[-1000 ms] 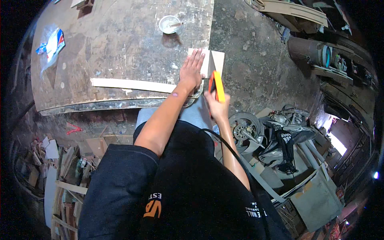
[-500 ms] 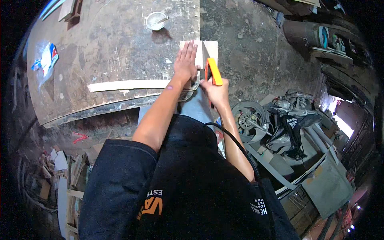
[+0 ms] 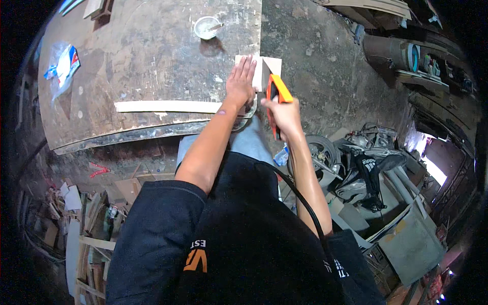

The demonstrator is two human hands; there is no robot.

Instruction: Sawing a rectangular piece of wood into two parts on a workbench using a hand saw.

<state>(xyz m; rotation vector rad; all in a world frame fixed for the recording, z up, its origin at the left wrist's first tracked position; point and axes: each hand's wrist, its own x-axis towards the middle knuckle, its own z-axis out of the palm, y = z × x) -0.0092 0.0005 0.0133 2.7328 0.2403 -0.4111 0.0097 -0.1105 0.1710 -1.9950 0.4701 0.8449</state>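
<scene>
A pale wooden board (image 3: 274,67) lies over the right edge of the worn worktable (image 3: 152,61). My left hand (image 3: 241,81) presses flat on the board's left part, fingers stretched out. My right hand (image 3: 284,114) grips an orange-and-black handsaw (image 3: 280,86), its grey blade lying along the board beside my left hand. A long white strip (image 3: 165,106) lies near the table's front edge, passing by my left wrist. A small white tub with a stick in it (image 3: 206,28) stands farther back on the table.
A crumpled plastic bag (image 3: 62,68) and wooden blocks (image 3: 95,10) lie on the table. Wood offcuts (image 3: 91,223) are piled at the lower left. A motorbike wheel and dark parts (image 3: 317,155) are at the right, with shelving and pipes (image 3: 422,66) above them.
My right hand and the saw have moved along the board, now a little lower and farther right relative to it. My left hand stays pressed on the board. The view has shifted slightly.
</scene>
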